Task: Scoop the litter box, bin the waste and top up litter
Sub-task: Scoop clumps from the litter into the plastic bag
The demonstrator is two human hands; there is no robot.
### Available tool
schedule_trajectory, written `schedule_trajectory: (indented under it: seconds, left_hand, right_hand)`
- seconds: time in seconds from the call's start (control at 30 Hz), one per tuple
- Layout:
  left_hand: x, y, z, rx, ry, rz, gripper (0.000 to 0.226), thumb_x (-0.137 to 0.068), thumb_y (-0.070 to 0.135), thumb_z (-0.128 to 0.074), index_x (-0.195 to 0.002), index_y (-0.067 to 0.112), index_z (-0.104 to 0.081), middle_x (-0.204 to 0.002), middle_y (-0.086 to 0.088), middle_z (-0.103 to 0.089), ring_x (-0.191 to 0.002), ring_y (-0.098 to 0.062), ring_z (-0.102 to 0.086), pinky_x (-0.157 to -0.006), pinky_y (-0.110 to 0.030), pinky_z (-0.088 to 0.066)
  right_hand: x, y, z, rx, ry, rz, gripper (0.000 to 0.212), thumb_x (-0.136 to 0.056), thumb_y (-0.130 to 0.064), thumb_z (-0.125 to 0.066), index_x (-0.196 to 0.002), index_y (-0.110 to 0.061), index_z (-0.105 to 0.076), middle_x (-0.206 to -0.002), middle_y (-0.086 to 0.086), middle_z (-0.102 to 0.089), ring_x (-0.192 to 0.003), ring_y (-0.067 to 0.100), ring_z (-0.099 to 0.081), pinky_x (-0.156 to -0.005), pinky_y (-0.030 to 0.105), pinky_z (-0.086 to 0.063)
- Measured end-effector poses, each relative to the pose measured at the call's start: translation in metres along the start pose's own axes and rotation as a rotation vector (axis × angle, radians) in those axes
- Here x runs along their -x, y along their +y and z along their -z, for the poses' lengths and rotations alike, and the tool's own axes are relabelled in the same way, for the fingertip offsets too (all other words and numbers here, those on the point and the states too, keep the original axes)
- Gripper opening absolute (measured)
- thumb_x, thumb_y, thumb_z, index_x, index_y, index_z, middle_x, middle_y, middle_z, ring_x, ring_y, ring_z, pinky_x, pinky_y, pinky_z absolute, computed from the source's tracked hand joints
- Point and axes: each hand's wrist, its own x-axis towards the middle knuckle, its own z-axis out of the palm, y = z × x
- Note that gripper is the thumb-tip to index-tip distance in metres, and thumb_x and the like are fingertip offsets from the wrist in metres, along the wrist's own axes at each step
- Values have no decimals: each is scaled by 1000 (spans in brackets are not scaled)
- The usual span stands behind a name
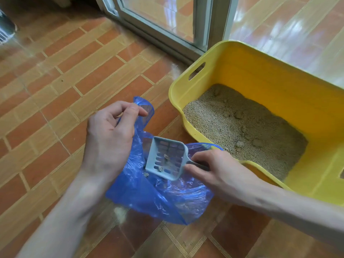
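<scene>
A yellow litter box (260, 71) stands on the tiled floor at the right, holding beige litter (242, 127) with a few clumps in it. A blue plastic bag (167, 198) lies open on the floor to the box's left. My left hand (109, 131) pinches the bag's upper edge and holds it up. My right hand (216, 172) grips the handle of a pale blue slotted scoop (165, 157), which is tilted over the bag's mouth. Small grey clumps cling to the scoop, and one shows just below its lip.
A sliding glass door with a metal frame (202, 25) runs behind the litter box. A dark object with a white grille (5, 28) sits at the far left edge. A pale smudge of spilled litter (120, 214) lies on the tiles by the bag.
</scene>
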Motion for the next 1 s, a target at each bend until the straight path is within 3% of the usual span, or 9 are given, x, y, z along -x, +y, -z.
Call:
schedule_trajectory:
  seconds: [0.1, 0.17, 0.23, 0.37, 0.57, 0.67, 0.77, 0.83, 1.0]
  left_hand:
    - [1, 2, 1, 1, 1, 4, 27, -91, 42, -56, -83, 24, -74, -58, -17, -26, -52, -26, -21, -50, -33, -18]
    - [2, 2, 1, -8, -4, 4, 26, -92, 40, -56, -82, 24, -75, -60, -24, -24, -52, -27, -20, -50, -35, -17]
    - [2, 1, 0, -20, -6, 3, 26, -93, 38, -56, -81, 25, -75, -61, -27, -24, -52, -27, -20, -50, -35, -16]
    - [2, -3, -1, -24, 4, 8, 26, -92, 41, -56, -81, 26, -75, -58, -20, -24, -53, -27, -19, -49, -42, -17]
    - [1, -5, 1, -26, 8, 12, 29, -89, 46, -55, -83, 26, -75, -59, -22, -25, -53, -32, -19, -46, -49, -20]
    - [0, -6, -1, -20, 4, 15, 29, -90, 45, -55, -84, 25, -75, -59, -16, -29, -52, -29, -21, -46, -48, -20]
    - [-2, -6, -4, -13, 14, 15, 28, -92, 42, -56, -83, 25, -75, -60, -22, -27, -53, -28, -21, -47, -46, -19]
    - [-3, -5, -6, -15, 17, 17, 28, -93, 41, -56, -83, 24, -75, -62, -27, -26, -53, -30, -20, -47, -47, -19]
    - [-4, -9, -8, 18, 4, 14, 28, -96, 39, -56, -80, 25, -74, -59, -13, -27, -53, -25, -19, -50, -40, -16]
  right_hand:
    - [-15, 5, -29, 100, 13, 7, 35, -98, -39, -57, -72, -15, -51, -63, 0, -56, -61, 18, -52, -57, 32, -39]
    - [-25, 3, -44, 241, -3, 20, 28, -101, -39, -50, -81, -20, -46, -80, 3, -64, -79, 30, -61, -60, 39, -42]
    - [-34, 3, -56, 407, -17, 63, 20, -104, -33, -44, -88, -22, -41, -92, 6, -64, -85, 36, -62, -59, 37, -36]
    - [-41, 5, -63, 616, -68, 239, 10, -97, -10, -49, -95, -17, -42, -83, 3, -50, -73, 35, -62, -47, 35, -21]
    - [-44, 12, -55, 640, 12, 273, 10, -97, -16, -54, -94, -19, -45, -80, 0, -53, -63, 32, -60, -45, 35, -29]
    - [-38, 17, -44, 610, 67, 297, 14, -100, -26, -52, -90, -21, -44, -77, -2, -52, -60, 29, -58, -46, 36, -39]
    - [-33, 22, -38, 630, 117, 346, 17, -95, -23, -60, -88, -21, -45, -73, -2, -50, -55, 26, -57, -43, 37, -45]
    - [-33, 24, -40, 630, 88, 350, 15, -94, -22, -61, -89, -22, -47, -75, -3, -50, -58, 27, -58, -44, 38, -47]
    - [-36, 22, -51, 519, 60, 238, 15, -101, -32, -51, -91, -21, -55, -85, -3, -59, -75, 30, -63, -55, 40, -50]
